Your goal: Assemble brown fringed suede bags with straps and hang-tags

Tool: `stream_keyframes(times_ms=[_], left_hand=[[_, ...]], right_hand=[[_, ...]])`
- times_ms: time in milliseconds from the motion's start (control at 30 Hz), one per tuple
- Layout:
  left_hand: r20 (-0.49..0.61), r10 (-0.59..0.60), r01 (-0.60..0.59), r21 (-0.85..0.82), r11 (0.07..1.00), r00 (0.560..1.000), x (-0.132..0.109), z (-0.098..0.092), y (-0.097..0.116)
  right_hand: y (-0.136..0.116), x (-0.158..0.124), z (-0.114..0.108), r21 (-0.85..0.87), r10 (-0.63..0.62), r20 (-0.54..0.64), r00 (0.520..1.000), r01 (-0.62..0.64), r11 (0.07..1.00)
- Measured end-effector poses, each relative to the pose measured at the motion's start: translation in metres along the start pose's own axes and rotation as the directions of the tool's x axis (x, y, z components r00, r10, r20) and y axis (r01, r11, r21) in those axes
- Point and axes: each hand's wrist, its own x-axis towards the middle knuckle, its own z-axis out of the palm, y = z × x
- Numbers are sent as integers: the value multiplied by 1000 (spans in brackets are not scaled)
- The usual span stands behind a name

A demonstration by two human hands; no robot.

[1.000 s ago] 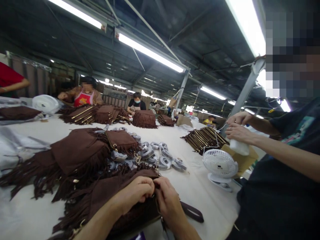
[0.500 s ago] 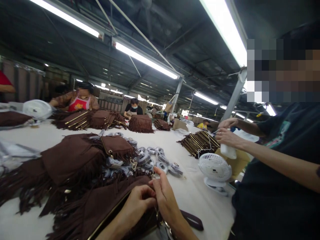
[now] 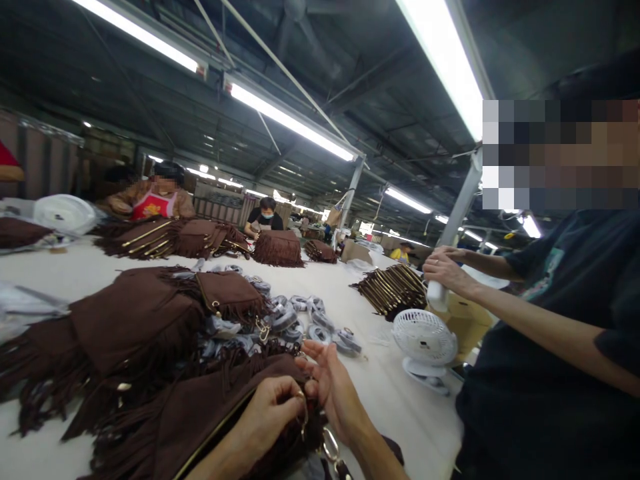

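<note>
A dark brown fringed bag (image 3: 210,400) with a gold zipper along its edge lies in front of me. At the bag's right end, my left hand (image 3: 273,413) is closed in a pinch on a thin, curved gold metal clasp (image 3: 304,417). My right hand (image 3: 337,393) is close beside it, palm turned toward the left hand, fingers stretched out and slightly curved. Under the right wrist hangs another metal clasp (image 3: 330,443) joined to a dark strap (image 3: 344,470). The bag's corner behind my fingers is partly hidden.
More brown fringed bags (image 3: 135,320) are piled at the left. Wrapped grey strap coils (image 3: 320,320) lie beyond my hands. A white fan (image 3: 424,340) stands to the right, near a co-worker's hands (image 3: 445,267) holding a white object. Gold-zippered pieces (image 3: 393,290) are stacked behind it.
My hands have drawn slightly apart, and the curved clasp now shows at my left fingertips. My right fingers have spread a little. The view has shifted slightly.
</note>
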Motion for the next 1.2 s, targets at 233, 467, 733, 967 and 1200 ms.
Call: stream_keyframes(times_ms=[233, 467, 733, 967, 1200], left_hand=[[-74, 36, -33, 42, 999, 997, 2, 1, -6], [-80, 87, -79, 102, 992, 993, 0, 3, -6], [-62, 155, -141, 196, 970, 986, -1, 5, -9], [3, 136, -135, 149, 979, 991, -2, 3, -6], [-34, -47, 39, -187, 982, 998, 0, -5, -3]], right_hand=[[4, -12, -32, -109, 103, -34, 994, -106, 988], [27, -31, -15, 11, 186, -64, 980, -186, 982], [20, -20, -10, -112, 39, -73, 997, -47, 993], [15, -23, -12, -45, 27, 44, 999, -25, 999], [16, -33, -34, 67, 103, -75, 992, -98, 993]])
